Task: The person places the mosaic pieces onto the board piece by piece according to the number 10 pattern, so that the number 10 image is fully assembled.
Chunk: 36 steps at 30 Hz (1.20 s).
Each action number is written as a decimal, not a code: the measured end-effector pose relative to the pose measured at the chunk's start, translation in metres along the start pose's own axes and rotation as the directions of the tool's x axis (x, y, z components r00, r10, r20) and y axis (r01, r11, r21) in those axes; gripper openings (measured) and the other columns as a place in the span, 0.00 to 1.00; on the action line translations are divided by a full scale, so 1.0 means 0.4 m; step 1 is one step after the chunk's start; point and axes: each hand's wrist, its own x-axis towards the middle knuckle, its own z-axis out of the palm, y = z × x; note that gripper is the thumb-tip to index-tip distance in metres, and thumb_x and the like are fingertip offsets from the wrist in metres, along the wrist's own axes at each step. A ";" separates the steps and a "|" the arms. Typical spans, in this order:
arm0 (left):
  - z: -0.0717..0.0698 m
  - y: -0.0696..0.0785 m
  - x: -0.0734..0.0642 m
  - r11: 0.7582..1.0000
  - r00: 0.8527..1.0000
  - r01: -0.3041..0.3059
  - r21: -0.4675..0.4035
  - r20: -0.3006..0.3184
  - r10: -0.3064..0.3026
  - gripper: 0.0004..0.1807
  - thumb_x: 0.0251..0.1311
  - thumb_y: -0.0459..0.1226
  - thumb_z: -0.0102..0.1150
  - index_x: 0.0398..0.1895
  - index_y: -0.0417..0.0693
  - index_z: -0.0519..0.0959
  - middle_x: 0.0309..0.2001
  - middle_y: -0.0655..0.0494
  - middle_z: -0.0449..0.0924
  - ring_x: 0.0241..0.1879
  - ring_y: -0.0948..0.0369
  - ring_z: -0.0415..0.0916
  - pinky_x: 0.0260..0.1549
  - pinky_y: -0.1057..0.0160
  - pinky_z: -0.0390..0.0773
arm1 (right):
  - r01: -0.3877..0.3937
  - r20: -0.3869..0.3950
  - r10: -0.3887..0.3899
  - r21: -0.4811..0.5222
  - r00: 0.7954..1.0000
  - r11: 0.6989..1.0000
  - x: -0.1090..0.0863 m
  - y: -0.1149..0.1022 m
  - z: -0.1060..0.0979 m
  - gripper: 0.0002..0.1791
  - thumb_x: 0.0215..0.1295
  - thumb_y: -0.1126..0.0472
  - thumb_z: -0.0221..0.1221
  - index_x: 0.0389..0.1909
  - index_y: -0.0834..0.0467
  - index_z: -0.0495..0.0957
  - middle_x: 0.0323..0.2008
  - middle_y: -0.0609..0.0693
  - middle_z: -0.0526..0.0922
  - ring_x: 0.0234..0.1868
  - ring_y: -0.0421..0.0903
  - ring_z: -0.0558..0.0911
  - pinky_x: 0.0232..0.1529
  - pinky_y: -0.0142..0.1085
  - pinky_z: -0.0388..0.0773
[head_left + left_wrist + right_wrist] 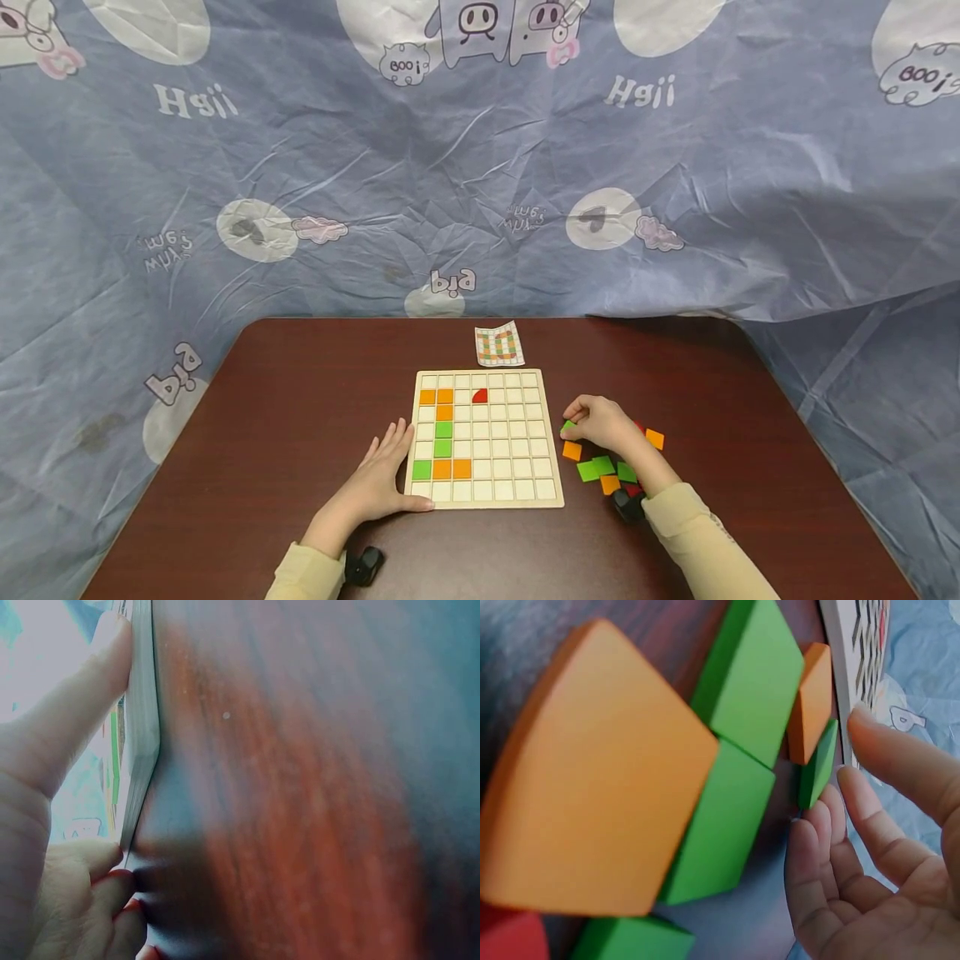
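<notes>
A pale wooden grid board (510, 490) lies on the table, with several orange and green square tiles and one red quarter-round tile (480, 396) in its cells. My left hand (378, 483) rests along the board's left side, fingers extended and thumb over the near-left corner; the left wrist view shows the thumb (82, 697) on the board's edge. Right of the board, my right hand (603, 423) is at a green tile (819, 765) on the table. Its fingertips are beside that tile, with a gap between thumb and index finger. An orange tile (572, 451) lies just nearer.
Several loose green, orange and red tiles, including an orange one (611, 484), lie under and around my right forearm. A small patterned card (499, 345) lies beyond the board. The dark wooden table (315, 400) ends at a hanging grey-blue cloth (465, 183).
</notes>
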 end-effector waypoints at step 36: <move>0.007 -0.010 0.005 1.000 1.000 0.011 0.014 0.000 -0.011 0.69 0.38 0.60 0.78 0.78 0.38 0.49 0.79 0.40 0.41 0.79 0.45 0.39 0.74 0.38 0.41 | 0.018 -0.041 -0.007 0.266 0.999 0.964 0.024 0.020 0.003 0.14 0.58 0.62 0.70 0.39 0.64 0.77 0.29 0.53 0.81 0.28 0.46 0.85 0.34 0.39 0.85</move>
